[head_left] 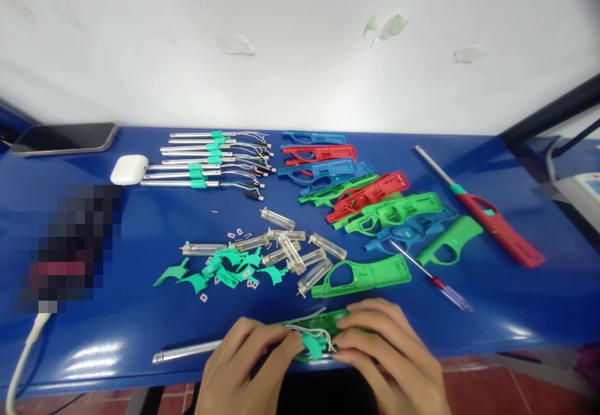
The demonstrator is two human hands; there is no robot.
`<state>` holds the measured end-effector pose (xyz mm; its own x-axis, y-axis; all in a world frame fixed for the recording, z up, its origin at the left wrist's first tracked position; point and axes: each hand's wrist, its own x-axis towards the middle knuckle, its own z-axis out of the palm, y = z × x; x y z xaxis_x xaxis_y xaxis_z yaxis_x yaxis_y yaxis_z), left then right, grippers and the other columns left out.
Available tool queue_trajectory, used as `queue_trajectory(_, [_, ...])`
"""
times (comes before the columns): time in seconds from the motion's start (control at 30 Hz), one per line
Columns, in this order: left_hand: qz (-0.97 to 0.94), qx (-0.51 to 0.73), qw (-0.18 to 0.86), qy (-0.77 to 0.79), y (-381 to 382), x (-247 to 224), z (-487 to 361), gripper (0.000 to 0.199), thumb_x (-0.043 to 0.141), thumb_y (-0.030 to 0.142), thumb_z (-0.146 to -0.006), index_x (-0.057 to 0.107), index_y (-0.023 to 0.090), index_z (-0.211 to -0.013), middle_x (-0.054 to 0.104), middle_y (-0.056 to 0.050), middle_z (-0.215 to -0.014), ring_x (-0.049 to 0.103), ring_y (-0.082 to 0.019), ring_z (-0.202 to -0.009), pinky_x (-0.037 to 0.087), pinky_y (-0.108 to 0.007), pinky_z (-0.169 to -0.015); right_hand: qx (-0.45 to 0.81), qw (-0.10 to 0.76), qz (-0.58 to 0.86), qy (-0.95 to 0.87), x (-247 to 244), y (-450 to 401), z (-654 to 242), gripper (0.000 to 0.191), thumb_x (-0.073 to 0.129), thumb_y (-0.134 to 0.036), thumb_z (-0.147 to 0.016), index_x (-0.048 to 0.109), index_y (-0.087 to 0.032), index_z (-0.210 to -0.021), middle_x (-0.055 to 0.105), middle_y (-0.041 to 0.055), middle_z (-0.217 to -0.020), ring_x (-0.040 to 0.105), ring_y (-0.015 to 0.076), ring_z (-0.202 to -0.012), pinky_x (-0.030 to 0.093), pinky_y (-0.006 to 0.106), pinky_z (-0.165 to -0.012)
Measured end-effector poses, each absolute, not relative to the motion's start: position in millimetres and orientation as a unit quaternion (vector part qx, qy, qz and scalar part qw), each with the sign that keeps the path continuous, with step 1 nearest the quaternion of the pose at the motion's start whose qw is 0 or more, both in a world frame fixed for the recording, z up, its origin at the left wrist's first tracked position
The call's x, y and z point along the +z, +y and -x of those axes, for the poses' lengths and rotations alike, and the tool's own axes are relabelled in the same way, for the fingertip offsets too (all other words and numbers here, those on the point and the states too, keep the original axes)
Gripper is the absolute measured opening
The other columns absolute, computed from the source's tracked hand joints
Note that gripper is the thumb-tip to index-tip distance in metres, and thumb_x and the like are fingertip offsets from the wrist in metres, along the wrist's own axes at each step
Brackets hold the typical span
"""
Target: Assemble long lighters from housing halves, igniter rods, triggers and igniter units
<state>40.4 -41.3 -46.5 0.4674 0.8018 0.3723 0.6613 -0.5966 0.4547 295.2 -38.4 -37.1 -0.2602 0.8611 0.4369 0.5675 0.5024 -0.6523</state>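
At the table's front edge lies a green lighter shell half (335, 320) with white wires and a teal trigger (313, 345) in it. My left hand (255, 362) is closed round its left part, where a silver tube (187, 351) sticks out to the left. My right hand (387, 352) pinches the shell's right part, its fingertips at the white wires (319, 330). Just behind rests another green shell half (365, 276). Several clear fuel tanks (313, 276) and teal triggers (227, 276) lie loose behind my left hand.
Silver tubes with wires (187, 167) lie in a row at the back left, near a white case (129, 169) and a phone (65, 138). Coloured shell halves (328, 170) spread across the back. A screwdriver (445, 290) and red lighter (501, 230) lie right.
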Motion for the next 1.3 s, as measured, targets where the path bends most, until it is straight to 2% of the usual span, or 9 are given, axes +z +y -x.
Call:
queue_trajectory(0.13, [-0.845,0.280,0.103,0.443,-45.0,-48.5,-41.1,0.034,0.054,0.004,-0.104,0.076,0.024,-0.121,0.077,-0.001,-0.103,0.062,-0.015,-0.089,0.056,-0.021,-0.079,0.175,0.395,0.467,-0.772,-37.1,-38.2,-293.7,0.012,0.066,-0.022,-0.110,0.075,-0.022,-0.103,0.079,0.0032,-0.100,0.074,0.0167,-0.096,0.064,0.029,-0.083])
queue_trajectory(0.37, [-0.848,0.264,0.089,0.451,-45.2,-50.9,-40.4,0.040,0.054,0.000,-0.101,0.077,0.024,-0.124,0.076,-0.002,-0.106,0.063,-0.015,-0.093,0.057,-0.021,-0.079,0.164,0.386,0.468,-0.778,-36.5,-36.8,-292.0,0.018,0.062,-0.023,-0.113,0.076,-0.021,-0.102,0.078,0.0034,-0.100,0.071,0.0147,-0.098,0.061,0.026,-0.086])
queue_trajectory(0.47, [-0.856,0.249,0.094,0.444,-45.6,-50.8,-37.0,0.041,0.053,0.001,-0.101,0.077,0.025,-0.125,0.077,-0.001,-0.108,0.067,-0.014,-0.092,0.058,-0.020,-0.076,0.162,0.385,0.469,-0.778,-38.6,-37.1,-291.9,0.015,0.063,-0.022,-0.112,0.076,-0.021,-0.103,0.077,0.0036,-0.101,0.071,0.0153,-0.099,0.061,0.028,-0.087])
queue_trajectory(0.6, [-0.861,0.242,0.100,0.436,-47.7,-52.7,-33.7,0.040,0.055,0.001,-0.101,0.077,0.024,-0.125,0.080,0.001,-0.110,0.069,-0.015,-0.097,0.060,-0.021,-0.079,0.160,0.383,0.470,-0.779,-40.6,-39.2,-292.7,0.014,0.065,-0.023,-0.111,0.076,-0.021,-0.104,0.077,0.0038,-0.100,0.070,0.0158,-0.100,0.061,0.028,-0.087])
queue_trajectory(0.73, [-0.859,0.243,0.107,0.437,-48.5,-53.4,-34.0,0.042,0.056,-0.002,-0.100,0.076,0.024,-0.126,0.080,0.002,-0.111,0.068,-0.015,-0.097,0.059,-0.021,-0.080,0.161,0.380,0.467,-0.782,-41.0,-41.4,-294.4,0.012,0.067,-0.021,-0.110,0.077,-0.020,-0.104,0.076,0.0045,-0.101,0.070,0.0164,-0.101,0.061,0.029,-0.087])
queue_trajectory(0.93, [-0.853,0.250,0.104,0.447,-46.3,-51.9,-37.3,0.049,0.053,-0.006,-0.095,0.075,0.023,-0.126,0.074,-0.003,-0.109,0.062,-0.015,-0.098,0.058,-0.020,-0.080,0.164,0.383,0.458,-0.786,-41.8,-40.2,-295.6,0.011,0.067,-0.016,-0.109,0.077,-0.019,-0.105,0.075,0.0053,-0.102,0.068,0.0172,-0.103,0.061,0.030,-0.087])
queue_trajectory(1.3, [-0.848,0.249,0.076,0.462,-53.0,-55.7,-39.4,0.049,0.050,-0.004,-0.099,0.076,0.027,-0.128,0.072,-0.002,-0.112,0.060,-0.016,-0.101,0.053,-0.023,-0.081,0.171,0.384,0.451,-0.787,-40.0,-40.2,-294.3,0.011,0.065,-0.018,-0.110,0.075,-0.019,-0.107,0.077,0.0031,-0.102,0.068,0.0158,-0.102,0.059,0.030,-0.089])
